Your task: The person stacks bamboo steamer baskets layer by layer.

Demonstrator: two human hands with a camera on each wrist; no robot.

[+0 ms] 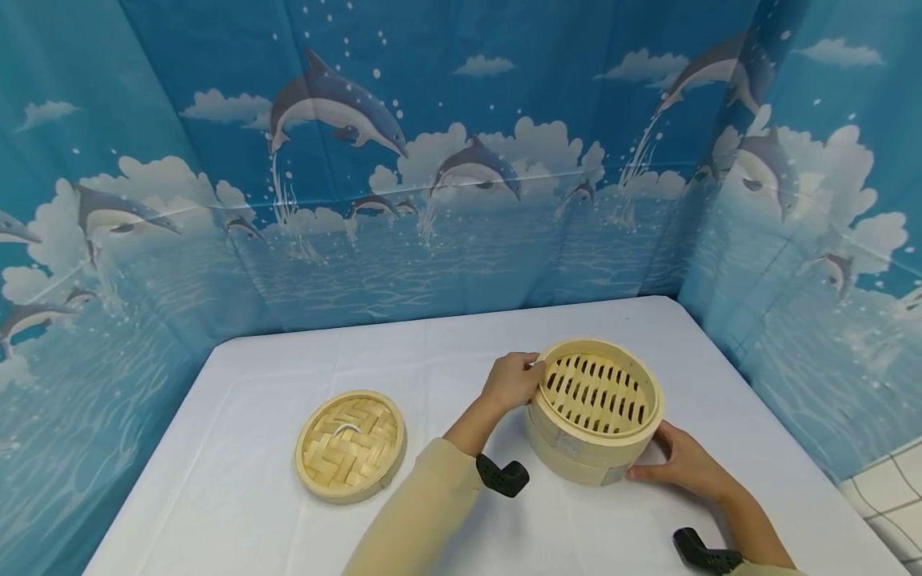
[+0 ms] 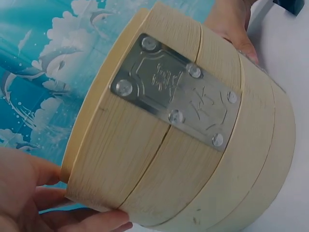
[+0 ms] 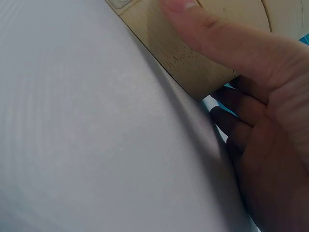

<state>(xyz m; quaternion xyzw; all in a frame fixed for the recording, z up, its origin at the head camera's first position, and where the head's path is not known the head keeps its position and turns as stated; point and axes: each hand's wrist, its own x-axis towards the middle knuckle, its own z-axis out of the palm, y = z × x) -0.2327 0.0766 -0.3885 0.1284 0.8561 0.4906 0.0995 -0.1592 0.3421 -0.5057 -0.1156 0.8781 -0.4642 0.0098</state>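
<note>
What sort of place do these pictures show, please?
It looks like an indoor corner screened off with fabric: a dolphin-print curtain hangs behind and beside a white-covered table, and white tiles show at the lower right.

Bamboo steamer [image 1: 598,450] is pale yel. w/ silver plate [image 2: 176,92]; lid [image 1: 350,452] has tan woven patt. Table [image 1: 252,400] is wht. Curtain [image 1: 504,256] is blue w/ dolphin/cloud print.

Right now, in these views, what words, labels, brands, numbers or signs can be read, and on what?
No text can be read with confidence.
Silver rectangular metal plate on the round pale bamboo steamer: embossed characters, too faint to read.
Lower grey metal plate: too small to read.
Round woven bamboo lid: none visible.
</note>
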